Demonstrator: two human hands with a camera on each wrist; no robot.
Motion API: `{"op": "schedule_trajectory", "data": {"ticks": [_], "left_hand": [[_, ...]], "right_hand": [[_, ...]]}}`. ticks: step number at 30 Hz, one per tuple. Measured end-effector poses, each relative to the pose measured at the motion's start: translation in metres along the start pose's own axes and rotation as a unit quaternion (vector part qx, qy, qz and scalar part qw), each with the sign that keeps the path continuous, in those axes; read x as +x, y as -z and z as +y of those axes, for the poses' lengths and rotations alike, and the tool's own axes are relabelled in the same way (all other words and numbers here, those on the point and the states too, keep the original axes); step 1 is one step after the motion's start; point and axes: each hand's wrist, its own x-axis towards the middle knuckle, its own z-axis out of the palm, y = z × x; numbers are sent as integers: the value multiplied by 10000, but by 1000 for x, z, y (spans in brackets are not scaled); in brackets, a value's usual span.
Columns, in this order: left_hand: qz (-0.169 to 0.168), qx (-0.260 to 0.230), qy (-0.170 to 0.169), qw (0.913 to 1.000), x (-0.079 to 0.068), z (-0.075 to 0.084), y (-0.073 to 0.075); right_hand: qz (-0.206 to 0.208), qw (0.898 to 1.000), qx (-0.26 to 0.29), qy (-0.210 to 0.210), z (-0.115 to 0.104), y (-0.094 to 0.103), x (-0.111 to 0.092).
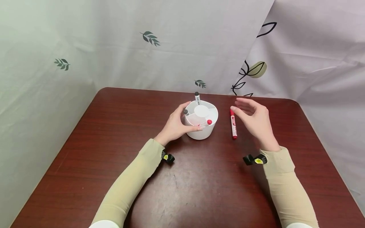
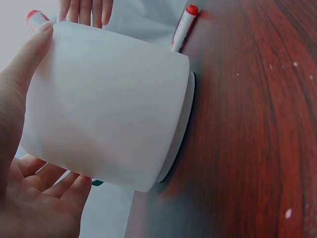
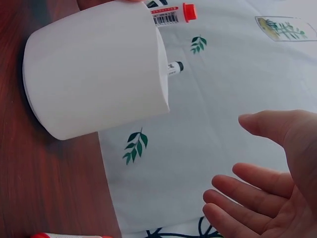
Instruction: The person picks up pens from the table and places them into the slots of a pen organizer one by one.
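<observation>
A white round pen holder [image 1: 199, 134] with divided compartments stands on the table. My left hand [image 1: 175, 125] grips its side, thumb across the near wall and fingers round the far left. Inside it are a black-capped marker [image 1: 197, 98] at the back, another dark-capped marker [image 1: 186, 112] at the left and a red-capped marker [image 1: 209, 122] at the front right. To the right of the holder, a red and white marker [image 1: 233, 125] lies on the table. My right hand [image 1: 255, 118] hovers beside its far end, thumb and fingers apart. In the right wrist view that hand's palm [image 3: 277, 213] holds nothing.
The dark red wooden table [image 1: 182, 190] reaches back to a pale curtain [image 1: 176, 57] with leaf prints. A second cloth [image 1: 319, 63] with black leaf outlines hangs at the right. Small black cameras [image 1: 168, 157] sit on both wrists.
</observation>
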Motion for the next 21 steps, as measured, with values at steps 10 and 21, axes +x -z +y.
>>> {"op": "schedule_trajectory", "data": {"ticks": [10, 21], "left_hand": [[-21, -66, 35, 10000, -1, 0, 0], [-63, -106, 113, 9999, 0, 1, 1]], "right_hand": [[143, 9998, -81, -110, 7, 12, 0], [236, 9977, -487, -420, 55, 19, 6]]}}
